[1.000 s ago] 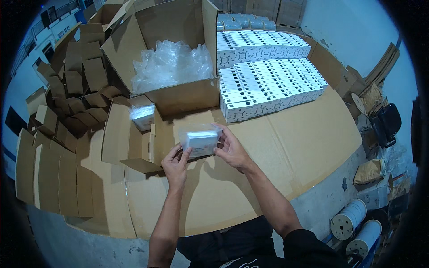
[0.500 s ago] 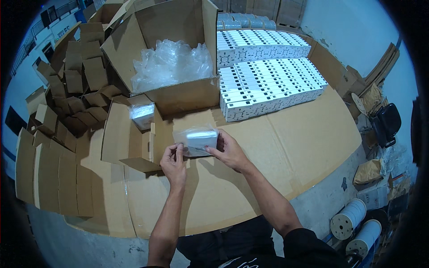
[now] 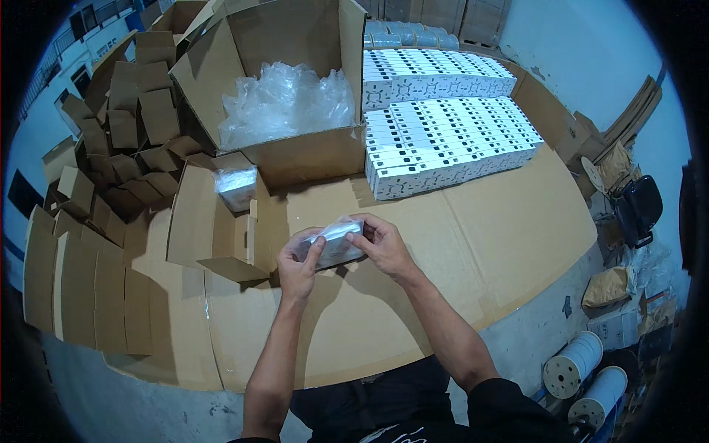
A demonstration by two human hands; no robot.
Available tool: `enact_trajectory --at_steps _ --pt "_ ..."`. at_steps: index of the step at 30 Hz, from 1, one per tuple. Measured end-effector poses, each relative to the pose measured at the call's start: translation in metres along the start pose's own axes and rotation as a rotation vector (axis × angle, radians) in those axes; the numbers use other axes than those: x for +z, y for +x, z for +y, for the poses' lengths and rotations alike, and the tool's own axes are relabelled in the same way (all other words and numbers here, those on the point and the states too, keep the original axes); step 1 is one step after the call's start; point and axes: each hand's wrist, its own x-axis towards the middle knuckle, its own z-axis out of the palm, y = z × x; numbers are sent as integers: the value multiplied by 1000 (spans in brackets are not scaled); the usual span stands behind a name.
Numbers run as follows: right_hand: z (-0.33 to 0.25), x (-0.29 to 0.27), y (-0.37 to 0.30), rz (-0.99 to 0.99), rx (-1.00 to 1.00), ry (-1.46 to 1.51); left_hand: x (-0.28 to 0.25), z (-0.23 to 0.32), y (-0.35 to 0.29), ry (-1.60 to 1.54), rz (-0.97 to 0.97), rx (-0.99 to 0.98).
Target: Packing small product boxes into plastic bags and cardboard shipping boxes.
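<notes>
Between my two hands is a flat white item in a clear plastic bag, held above the cardboard-covered table. My left hand grips its left end, thumb on top. At the other end, my right hand pinches it with thumb and fingers. Just left of my left hand stands an open cardboard box, with similar bagged white items in its far end. Behind it, a large open carton holds a heap of clear plastic bags.
Long rows of white boxes stand at the back right of the table. Several open empty cardboard boxes crowd the left side. Cable reels and a black chair are on the right, off the table.
My left hand has moved slightly right and up, closer to my right hand. The bagged item has tilted, and the loose plastic is now folded against it.
</notes>
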Motion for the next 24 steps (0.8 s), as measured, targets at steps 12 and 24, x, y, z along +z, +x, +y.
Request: enact_trajectory --at_steps 12,24 --pt "9 -3 1 73 -52 11 -7 -11 7 -181 45 -46" --pt "-16 -17 -4 -145 -287 -158 -3 -16 9 -385 43 -49"
